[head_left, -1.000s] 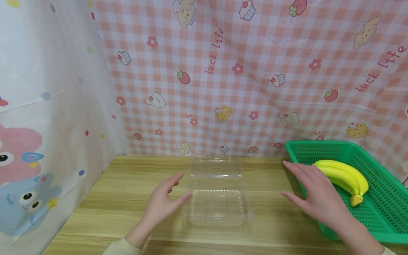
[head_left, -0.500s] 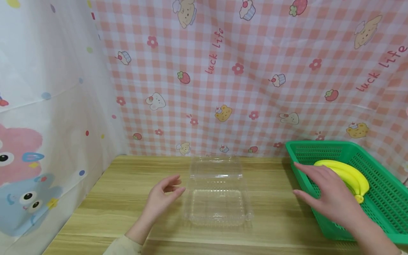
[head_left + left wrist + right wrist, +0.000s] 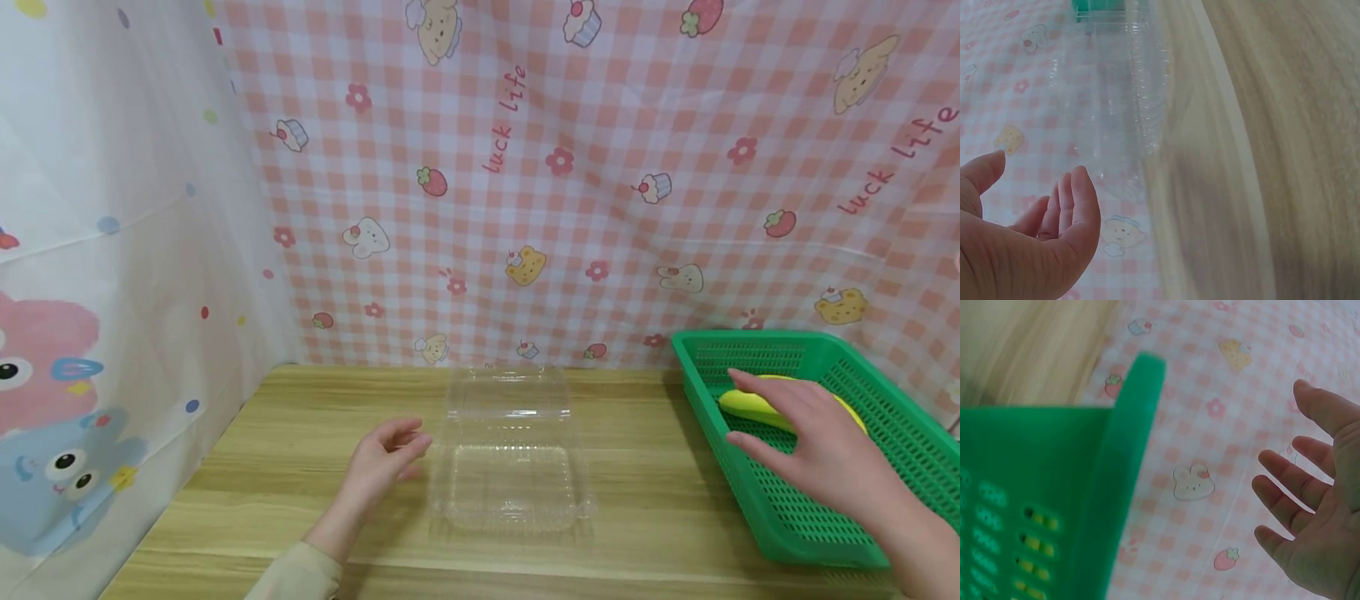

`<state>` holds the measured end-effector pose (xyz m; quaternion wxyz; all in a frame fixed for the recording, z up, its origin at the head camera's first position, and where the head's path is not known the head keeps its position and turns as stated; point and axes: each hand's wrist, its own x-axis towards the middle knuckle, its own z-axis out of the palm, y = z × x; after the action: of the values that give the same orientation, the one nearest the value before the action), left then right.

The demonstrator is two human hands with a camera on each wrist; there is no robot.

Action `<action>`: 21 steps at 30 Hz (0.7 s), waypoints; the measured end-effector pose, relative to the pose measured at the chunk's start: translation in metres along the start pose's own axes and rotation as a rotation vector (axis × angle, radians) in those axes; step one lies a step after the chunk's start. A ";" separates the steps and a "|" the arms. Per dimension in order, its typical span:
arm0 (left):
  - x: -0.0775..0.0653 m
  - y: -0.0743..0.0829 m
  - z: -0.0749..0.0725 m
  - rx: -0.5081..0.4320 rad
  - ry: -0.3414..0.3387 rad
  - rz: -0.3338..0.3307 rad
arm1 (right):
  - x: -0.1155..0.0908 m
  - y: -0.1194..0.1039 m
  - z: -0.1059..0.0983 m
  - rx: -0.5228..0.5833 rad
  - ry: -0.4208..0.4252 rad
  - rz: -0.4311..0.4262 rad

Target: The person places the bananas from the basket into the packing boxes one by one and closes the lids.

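Note:
A clear plastic clamshell box (image 3: 513, 492) lies on the table with its lid (image 3: 510, 392) folded back. Just left of it hovers my left hand (image 3: 382, 458), fingers loosely bent and holding nothing; the left wrist view shows the box beyond these fingertips. To the right, a bunch of bananas (image 3: 753, 408) rests in a green plastic basket (image 3: 716, 446). My right hand (image 3: 825, 450) is over the basket and covers much of the bunch in the head view. Its fingers are spread and relaxed, nothing between them, as the right wrist view confirms.
The wooden table (image 3: 300, 483) meets a pink checked cloth (image 3: 480, 250) behind it. A white printed cloth (image 3: 135, 250) hangs along the left side. The basket's raised rim (image 3: 750, 335) stands at the table's right.
My right hand has moved right, from the basket's left rim to over the bananas. The left hand has drawn slightly left, away from the box. Box and basket stay in place.

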<state>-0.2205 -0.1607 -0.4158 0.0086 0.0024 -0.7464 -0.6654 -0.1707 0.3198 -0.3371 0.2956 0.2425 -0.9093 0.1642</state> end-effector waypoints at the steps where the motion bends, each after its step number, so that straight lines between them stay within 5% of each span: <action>1: 0.001 -0.002 0.000 -0.005 0.000 -0.006 | 0.000 0.002 -0.001 0.003 -0.004 0.006; 21: 0.018 -0.019 0.009 0.011 -0.013 -0.112 | 0.014 0.044 -0.024 0.012 -0.029 0.023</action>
<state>-0.2390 -0.1539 -0.4355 -0.0334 0.0399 -0.7489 -0.6606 -0.1931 0.3617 -0.3163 0.2791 0.2362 -0.9152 0.1694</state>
